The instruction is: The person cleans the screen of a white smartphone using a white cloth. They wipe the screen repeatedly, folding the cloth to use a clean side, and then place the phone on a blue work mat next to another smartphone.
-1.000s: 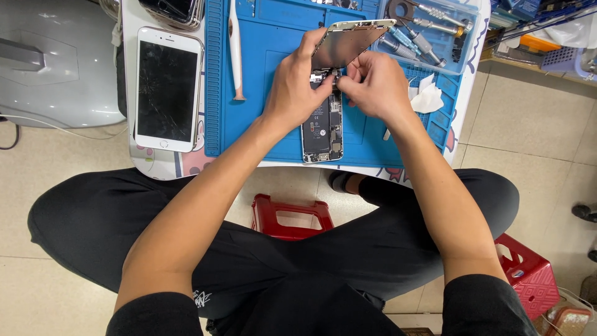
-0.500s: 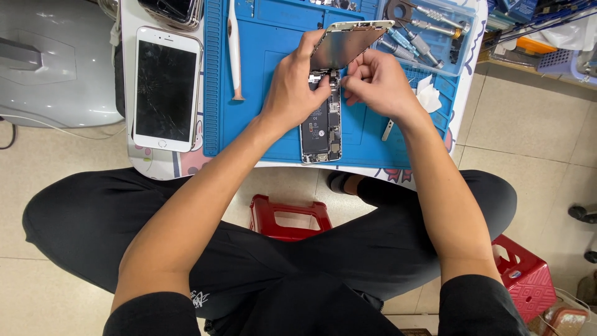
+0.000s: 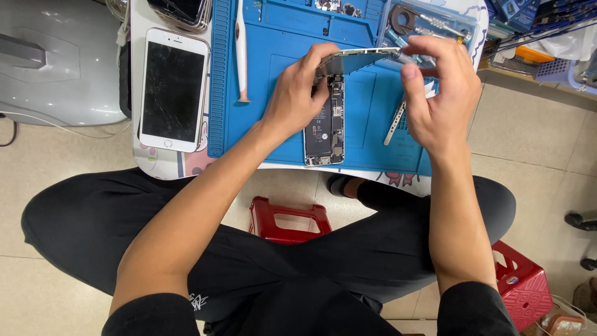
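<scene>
Opened phone body: a slim grey phone shell with its dark battery and circuit boards bare [image 3: 324,121] lies flat on the blue silicone work mat [image 3: 273,74], near the mat's front edge, long side running away from the person.
Lifted screen panel: a thin, pale, rectangular display plate [image 3: 357,60] stands tilted up over the far end of the phone body; it seems joined there, though the join is hidden.
Left hand: the left hand [image 3: 298,99] rests on the phone body's left side, fingers [image 3: 323,59] curled up to pinch the panel's left edge.
Right hand: the right hand [image 3: 438,93] is raised at the panel's right end, thumb and forefinger pinched narrow on a slim metal tool or the panel corner; which, cannot be told.
Handling: judged light, stiff and thin; glass and cables likely fragile. Best held by the side edges, not the bare boards.
Nearby: white phone with a cracked dark screen [image 3: 173,90] well to the left; white slender pry tool [image 3: 240,50] between them; flat metal tweezers [image 3: 395,121] just right.
Surface: small white table [image 3: 144,163], mat grippy-looking.
Room: pale tiled floor [image 3: 535,137], red plastic stool [image 3: 287,221] below, person seated cross-legged in black trousers.
</scene>
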